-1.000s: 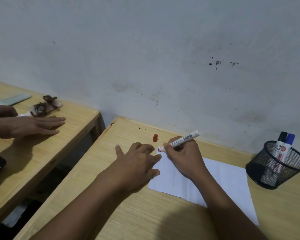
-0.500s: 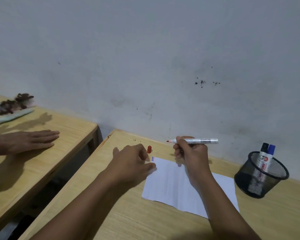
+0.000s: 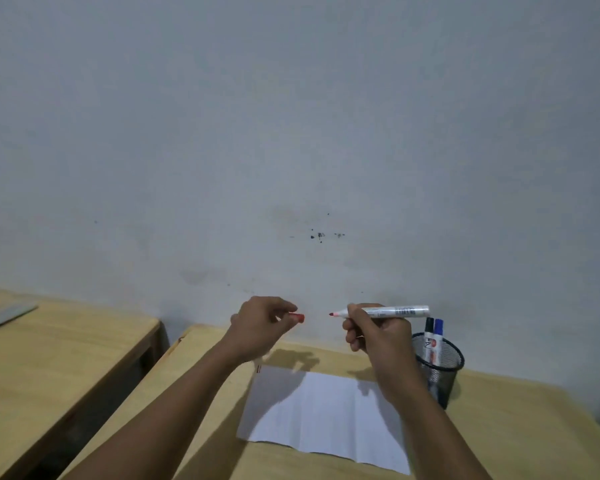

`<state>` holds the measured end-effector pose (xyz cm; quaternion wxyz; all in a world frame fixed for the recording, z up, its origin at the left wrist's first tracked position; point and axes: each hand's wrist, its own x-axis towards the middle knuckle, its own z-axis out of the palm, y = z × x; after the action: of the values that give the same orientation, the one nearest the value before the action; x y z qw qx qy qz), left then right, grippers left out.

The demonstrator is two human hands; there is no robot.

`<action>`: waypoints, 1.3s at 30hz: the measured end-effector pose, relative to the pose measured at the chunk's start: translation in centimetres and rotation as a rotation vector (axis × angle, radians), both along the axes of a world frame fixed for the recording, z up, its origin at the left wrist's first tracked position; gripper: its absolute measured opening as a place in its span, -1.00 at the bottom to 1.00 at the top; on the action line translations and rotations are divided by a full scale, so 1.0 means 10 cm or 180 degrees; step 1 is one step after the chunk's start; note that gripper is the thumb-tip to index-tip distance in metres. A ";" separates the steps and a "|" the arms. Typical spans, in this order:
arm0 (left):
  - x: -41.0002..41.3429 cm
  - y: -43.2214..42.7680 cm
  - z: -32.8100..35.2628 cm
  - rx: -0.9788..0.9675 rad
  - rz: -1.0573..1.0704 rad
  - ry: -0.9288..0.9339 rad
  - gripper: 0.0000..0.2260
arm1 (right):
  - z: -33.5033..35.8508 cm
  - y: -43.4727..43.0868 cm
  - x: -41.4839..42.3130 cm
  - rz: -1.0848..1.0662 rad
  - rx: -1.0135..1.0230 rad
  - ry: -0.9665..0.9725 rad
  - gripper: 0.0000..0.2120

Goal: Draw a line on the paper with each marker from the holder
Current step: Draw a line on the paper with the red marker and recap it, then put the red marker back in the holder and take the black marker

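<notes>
My right hand [image 3: 374, 336] grips a white red-tipped marker [image 3: 387, 311] held level above the desk, its bare tip pointing left. My left hand [image 3: 262, 323] pinches the small red cap [image 3: 298, 318] a short gap away from that tip. Both hands are raised over the white paper [image 3: 321, 414], which lies flat on the wooden desk [image 3: 520, 434] with short coloured marks at its far left corner. A black mesh holder [image 3: 439, 367] stands at the right, partly behind my right wrist, with a black-capped marker [image 3: 429, 327] and a blue-capped marker [image 3: 439, 329] upright in it.
A second wooden desk [image 3: 59, 358] stands to the left across a dark gap, with a flat grey object [image 3: 4, 315] at its far left. A grey wall [image 3: 291, 133] rises right behind both desks.
My left hand picked the red cap off the desk and rose. My right hand lifted the marker from the paper and turned it level. The other person's hand left view as the camera tilted up.
</notes>
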<state>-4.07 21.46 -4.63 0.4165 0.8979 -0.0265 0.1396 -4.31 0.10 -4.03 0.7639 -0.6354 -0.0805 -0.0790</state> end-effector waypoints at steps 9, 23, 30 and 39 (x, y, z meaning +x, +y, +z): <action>-0.50 -0.83 0.67 -0.1308 -0.1043 -0.0323 -0.83 | 0.54 -0.51 -0.42 -0.0176 0.0007 -0.0364 -0.83; -0.57 -1.71 0.99 0.0265 -0.0142 -0.1691 -0.84 | 0.79 -1.28 -0.58 -0.1785 -0.1308 -0.0765 -0.72; -0.33 -1.96 0.91 0.0475 -0.0613 -0.1906 -0.68 | 0.52 -1.50 -0.27 -0.1684 -0.2626 -0.1623 -0.83; 0.31 -2.18 0.20 0.0290 -0.0152 -0.0255 -0.68 | 0.20 -1.74 0.21 -0.1518 -0.2002 -0.0670 -0.68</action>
<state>-0.92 -0.31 -2.63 0.3771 0.9088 -0.0709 0.1642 -2.23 -17.30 -2.02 0.4802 -0.8273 -0.0289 -0.2901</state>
